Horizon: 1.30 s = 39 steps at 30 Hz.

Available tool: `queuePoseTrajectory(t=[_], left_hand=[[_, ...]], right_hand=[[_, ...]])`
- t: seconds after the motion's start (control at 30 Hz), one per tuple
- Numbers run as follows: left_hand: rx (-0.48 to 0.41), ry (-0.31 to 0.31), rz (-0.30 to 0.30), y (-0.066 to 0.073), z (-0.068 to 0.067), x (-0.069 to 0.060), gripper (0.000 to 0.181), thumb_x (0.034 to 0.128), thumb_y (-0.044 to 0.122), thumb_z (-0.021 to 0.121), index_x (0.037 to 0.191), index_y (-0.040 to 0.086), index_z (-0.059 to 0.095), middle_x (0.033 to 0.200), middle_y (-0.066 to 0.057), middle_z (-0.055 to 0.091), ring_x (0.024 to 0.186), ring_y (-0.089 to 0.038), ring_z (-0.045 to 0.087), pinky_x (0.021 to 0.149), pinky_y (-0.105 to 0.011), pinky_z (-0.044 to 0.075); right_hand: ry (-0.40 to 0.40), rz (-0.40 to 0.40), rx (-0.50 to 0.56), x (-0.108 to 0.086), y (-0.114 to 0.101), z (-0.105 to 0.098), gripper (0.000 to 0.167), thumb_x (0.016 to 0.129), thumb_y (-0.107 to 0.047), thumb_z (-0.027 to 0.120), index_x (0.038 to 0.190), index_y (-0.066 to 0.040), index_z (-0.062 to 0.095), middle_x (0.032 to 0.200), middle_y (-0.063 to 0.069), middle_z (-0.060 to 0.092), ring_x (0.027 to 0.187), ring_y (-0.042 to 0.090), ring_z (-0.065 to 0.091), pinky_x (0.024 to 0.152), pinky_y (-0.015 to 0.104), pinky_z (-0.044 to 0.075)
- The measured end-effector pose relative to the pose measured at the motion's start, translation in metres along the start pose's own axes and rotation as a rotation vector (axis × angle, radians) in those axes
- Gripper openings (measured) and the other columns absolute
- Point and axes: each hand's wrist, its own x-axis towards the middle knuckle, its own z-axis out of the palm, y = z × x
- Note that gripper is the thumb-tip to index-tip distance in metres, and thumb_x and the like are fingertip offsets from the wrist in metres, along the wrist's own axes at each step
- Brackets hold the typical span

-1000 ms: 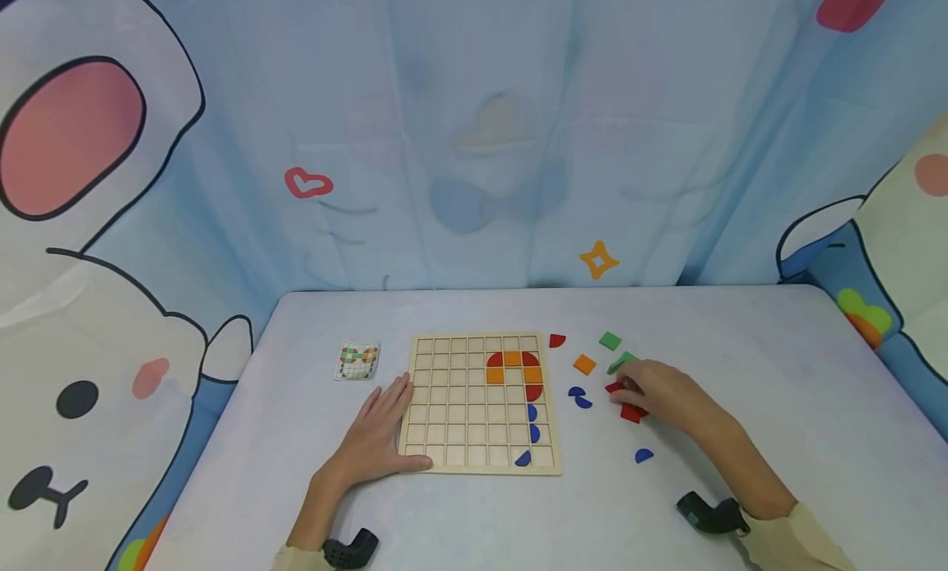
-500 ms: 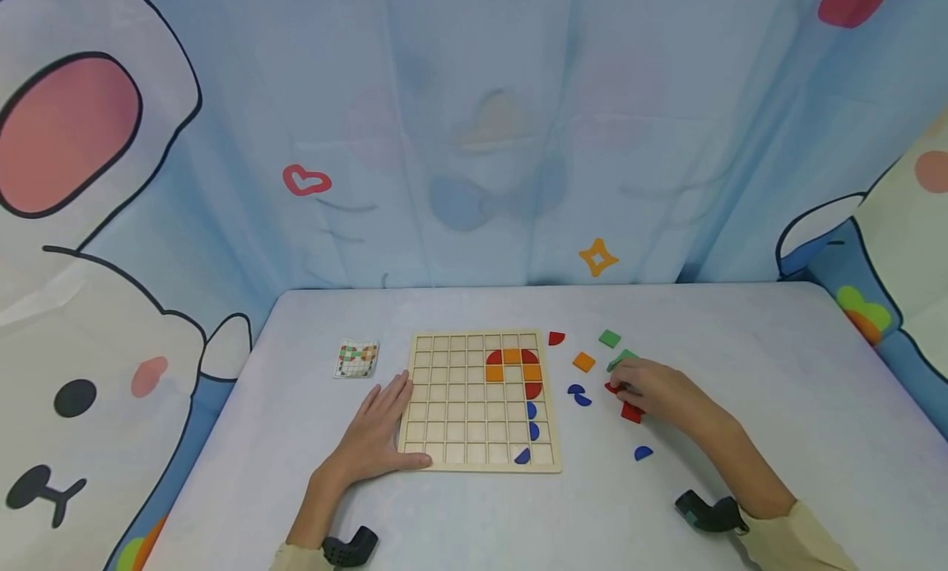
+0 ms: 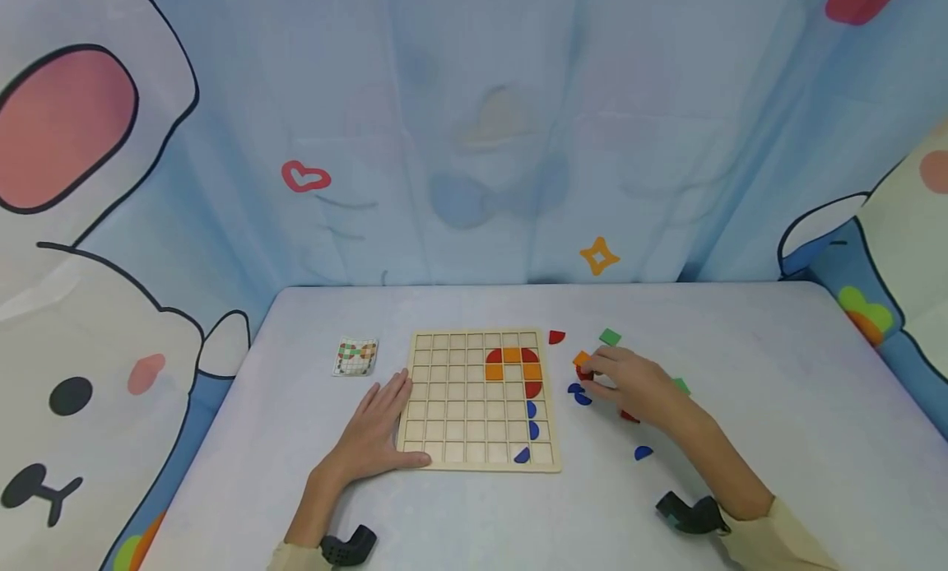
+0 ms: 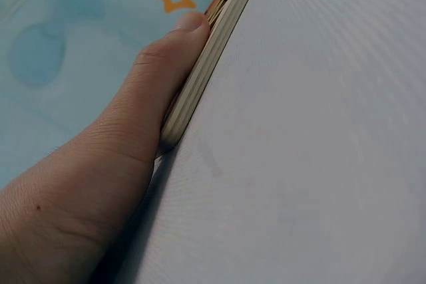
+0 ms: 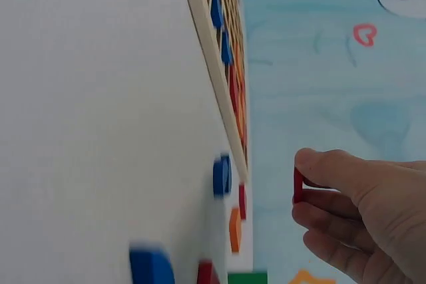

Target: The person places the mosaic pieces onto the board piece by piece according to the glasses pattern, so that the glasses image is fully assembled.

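Observation:
In the head view, my left hand rests at the near left corner of a wooden grid board. Its fingers lie straight along the left edge, and the thumb lies on the front edge. My right hand is raised right of the board, pinching a small red piece between thumb and fingers; the right wrist view shows it edge-on. Red and orange pieces sit in the board's upper right cells, with several blue pieces below them. The red piece's full outline is partly hidden by fingers.
Loose pieces lie right of the board: a red quarter-round, a green piece, an orange square, blue half-rounds and another blue one. A patterned card lies left of the board.
My right hand has picked up a red piece from the cluster and moved left and slightly away from me, towards the board. My left hand stays at the board's corner.

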Motion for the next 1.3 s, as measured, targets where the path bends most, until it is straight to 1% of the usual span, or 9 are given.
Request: queuePoseTrajectory(t=[0.1,0.2,0.47,0.57,0.63,0.77,0.83,1.07,1.3], left_hand=[[0.0,-0.001,-0.001,0.0,0.0,0.0,0.12,0.0689,0.074,0.065,0.156,0.007,0.015,0.165,-0.004,0.01,0.153,-0.021,0.012,0.124,-0.047,0.011],[-0.004,0.004,0.003,0.001,-0.001,0.0,0.12,0.069,0.074,0.065,0.156,0.007,0.016,0.165,-0.004,0.011,0.153,-0.02,0.012,0.124,-0.047,0.011],[-0.007,0.011,0.012,0.001,0.0,0.001,0.12,0.0692,0.075,0.065,0.155,0.007,0.017,0.165,-0.005,0.011,0.153,-0.021,0.013,0.123,-0.047,0.012],[-0.007,0.013,0.007,0.001,0.0,0.0,0.12,0.0688,0.074,0.066,0.155,0.007,0.017,0.165,-0.005,0.012,0.153,-0.021,0.013,0.123,-0.047,0.011],[-0.004,0.01,0.002,0.001,0.0,0.0,0.12,0.0685,0.074,0.066,0.155,0.007,0.017,0.165,-0.005,0.011,0.153,-0.02,0.012,0.123,-0.046,0.011],[0.004,0.01,0.001,0.001,0.0,0.0,0.12,0.0685,0.074,0.066,0.155,0.007,0.017,0.165,-0.004,0.011,0.153,-0.02,0.012,0.124,-0.045,0.01],[0.003,0.01,-0.001,0.001,0.0,0.0,0.12,0.0684,0.074,0.066,0.155,0.007,0.017,0.165,-0.004,0.011,0.153,-0.02,0.012,0.124,-0.045,0.01],[-0.007,0.007,0.0,0.0,0.0,0.0,0.121,0.0687,0.074,0.066,0.156,0.007,0.015,0.165,-0.004,0.01,0.153,-0.02,0.011,0.124,-0.045,0.009],[-0.006,0.008,-0.001,0.001,0.0,0.0,0.121,0.0686,0.074,0.066,0.156,0.007,0.016,0.165,-0.004,0.011,0.153,-0.02,0.012,0.124,-0.045,0.01]], right_hand=[[0.033,-0.05,0.008,0.008,-0.015,0.005,0.018,0.082,-0.023,0.078,0.097,-0.014,0.072,0.094,0.0,0.067,0.085,0.014,0.062,0.076,0.031,0.059],[0.052,-0.08,0.024,0.016,-0.03,0.01,0.019,0.081,-0.022,0.078,0.097,-0.013,0.073,0.095,0.0,0.069,0.089,0.014,0.063,0.08,0.031,0.059],[-0.026,-0.079,0.068,0.042,-0.075,0.025,0.016,0.086,-0.023,0.074,0.097,-0.012,0.073,0.092,0.0,0.067,0.081,0.012,0.057,0.075,0.026,0.057],[-0.053,-0.076,0.081,0.048,-0.089,0.032,0.015,0.086,-0.022,0.074,0.096,-0.011,0.074,0.093,0.0,0.067,0.083,0.012,0.056,0.075,0.026,0.057],[-0.055,-0.066,0.091,0.05,-0.096,0.037,0.012,0.086,-0.019,0.074,0.094,-0.01,0.074,0.09,0.0,0.065,0.081,0.011,0.054,0.072,0.025,0.055],[-0.035,-0.045,0.087,0.051,-0.103,0.043,0.007,0.085,-0.014,0.074,0.087,-0.008,0.073,0.079,-0.002,0.057,0.072,0.01,0.047,0.062,0.021,0.049],[-0.037,-0.036,0.091,0.051,-0.104,0.044,0.005,0.085,-0.013,0.075,0.085,-0.008,0.073,0.076,-0.003,0.054,0.07,0.009,0.045,0.06,0.019,0.047],[-0.042,-0.004,0.104,0.052,-0.108,0.047,0.007,0.085,-0.011,0.074,0.09,-0.006,0.075,0.082,0.0,0.061,0.074,0.011,0.053,0.067,0.021,0.055],[-0.013,-0.031,0.071,0.053,-0.111,0.048,0.008,0.082,-0.009,0.076,0.089,-0.005,0.076,0.088,0.004,0.066,0.08,0.015,0.063,0.071,0.024,0.059]])
